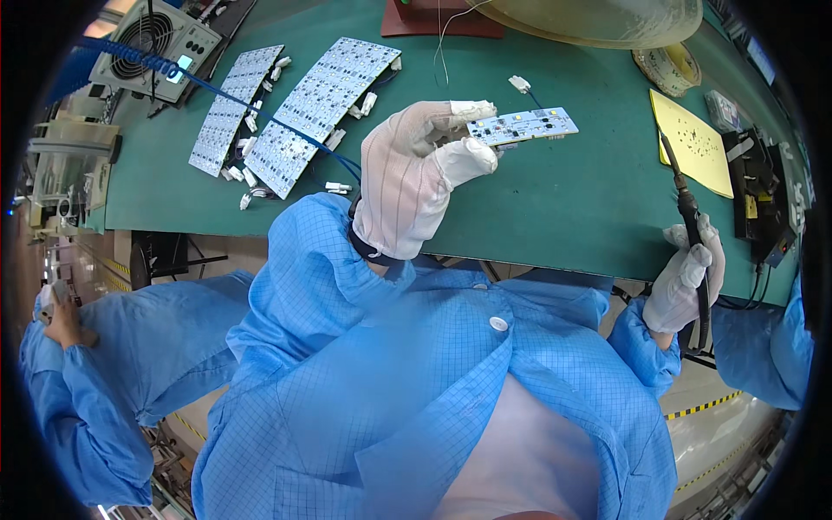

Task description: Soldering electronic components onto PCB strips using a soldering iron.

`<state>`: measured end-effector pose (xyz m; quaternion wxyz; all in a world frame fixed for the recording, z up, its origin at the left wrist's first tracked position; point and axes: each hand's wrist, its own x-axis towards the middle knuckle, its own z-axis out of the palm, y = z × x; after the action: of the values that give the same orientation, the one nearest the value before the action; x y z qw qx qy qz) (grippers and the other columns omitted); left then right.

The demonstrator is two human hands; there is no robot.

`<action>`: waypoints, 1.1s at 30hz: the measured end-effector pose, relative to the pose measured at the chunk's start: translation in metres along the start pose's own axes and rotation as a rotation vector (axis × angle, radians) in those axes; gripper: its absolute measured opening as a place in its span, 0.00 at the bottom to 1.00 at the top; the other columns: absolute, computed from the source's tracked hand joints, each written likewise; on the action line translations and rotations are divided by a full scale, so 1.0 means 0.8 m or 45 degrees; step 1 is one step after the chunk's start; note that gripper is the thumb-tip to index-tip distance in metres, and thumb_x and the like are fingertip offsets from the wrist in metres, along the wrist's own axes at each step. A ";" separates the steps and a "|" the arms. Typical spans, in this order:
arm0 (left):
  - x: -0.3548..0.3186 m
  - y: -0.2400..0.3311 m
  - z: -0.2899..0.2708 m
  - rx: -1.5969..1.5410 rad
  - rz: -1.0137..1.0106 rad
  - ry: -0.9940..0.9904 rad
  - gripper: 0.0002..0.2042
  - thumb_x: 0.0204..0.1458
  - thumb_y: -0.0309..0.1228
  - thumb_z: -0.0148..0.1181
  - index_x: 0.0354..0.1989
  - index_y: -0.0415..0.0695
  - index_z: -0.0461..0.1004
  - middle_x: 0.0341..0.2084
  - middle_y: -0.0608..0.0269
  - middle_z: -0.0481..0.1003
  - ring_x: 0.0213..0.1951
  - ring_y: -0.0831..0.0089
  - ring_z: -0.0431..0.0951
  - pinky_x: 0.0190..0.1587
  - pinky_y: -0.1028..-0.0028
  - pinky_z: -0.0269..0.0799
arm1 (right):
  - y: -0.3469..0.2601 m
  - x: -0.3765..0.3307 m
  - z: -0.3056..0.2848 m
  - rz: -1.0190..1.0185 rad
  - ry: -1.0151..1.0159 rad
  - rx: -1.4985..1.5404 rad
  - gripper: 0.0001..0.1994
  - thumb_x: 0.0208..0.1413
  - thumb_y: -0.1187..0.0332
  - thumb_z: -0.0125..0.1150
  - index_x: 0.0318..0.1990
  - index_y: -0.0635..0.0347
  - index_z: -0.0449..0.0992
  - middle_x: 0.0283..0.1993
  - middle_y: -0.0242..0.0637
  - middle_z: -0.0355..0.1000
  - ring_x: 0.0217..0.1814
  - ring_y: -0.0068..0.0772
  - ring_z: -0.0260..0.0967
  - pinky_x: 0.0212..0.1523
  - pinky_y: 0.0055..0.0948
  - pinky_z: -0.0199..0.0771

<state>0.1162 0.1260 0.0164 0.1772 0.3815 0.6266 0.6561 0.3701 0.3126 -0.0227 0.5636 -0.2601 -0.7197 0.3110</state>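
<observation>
My left hand (416, 165), in a white glove, pinches the left end of a small white LED circuit board (533, 126) between thumb and fingers, holding it above the green table. A short dark wire with a white connector (520, 84) runs from the board's far side. In my gloved right hand (689, 277) is a soldering iron (687, 208), wrapped by the fingers near the table's front edge. Its tip points away from me, over or beside a yellow sheet (691, 143) strewn with dark specks; contact cannot be made out.
Two panels of LED boards (321, 113) (234, 113) with white connectors lie at left. A blue coiled cord (225, 94) crosses them to my left wrist. Behind stand a grey fan unit (156, 52), a red base (442, 22) and a solder roll (667, 69). A co-worker's hand (65, 321) shows at far left.
</observation>
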 end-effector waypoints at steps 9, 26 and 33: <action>0.009 -0.007 0.008 0.384 0.050 -0.145 0.25 0.44 0.41 0.72 0.46 0.35 0.76 0.36 0.56 0.79 0.38 0.69 0.79 0.42 0.73 0.73 | -0.016 0.010 0.010 -0.076 -0.002 -0.005 0.20 0.66 0.56 0.52 0.48 0.69 0.74 0.42 0.50 0.75 0.33 0.30 0.71 0.42 0.31 0.73; 0.043 0.018 -0.019 0.903 0.631 0.268 0.26 0.44 0.37 0.72 0.51 0.40 0.71 0.39 0.56 0.75 0.36 0.65 0.75 0.42 0.67 0.70 | -0.020 0.110 0.017 0.222 0.001 -0.089 0.12 0.60 0.67 0.60 0.48 0.63 0.77 0.44 0.40 0.76 0.44 0.28 0.74 0.48 0.26 0.73; 0.071 0.001 -0.009 0.872 0.325 0.131 0.17 0.52 0.30 0.63 0.49 0.40 0.71 0.38 0.55 0.77 0.36 0.64 0.76 0.43 0.68 0.71 | -0.059 0.011 0.008 0.018 0.046 0.355 0.22 0.61 0.53 0.58 0.40 0.71 0.72 0.30 0.44 0.70 0.27 0.32 0.68 0.30 0.33 0.72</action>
<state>0.0746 0.1615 0.0338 -0.0757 0.4605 0.7652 0.4435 0.3610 0.2864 0.0173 0.6048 -0.1899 -0.6575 0.4073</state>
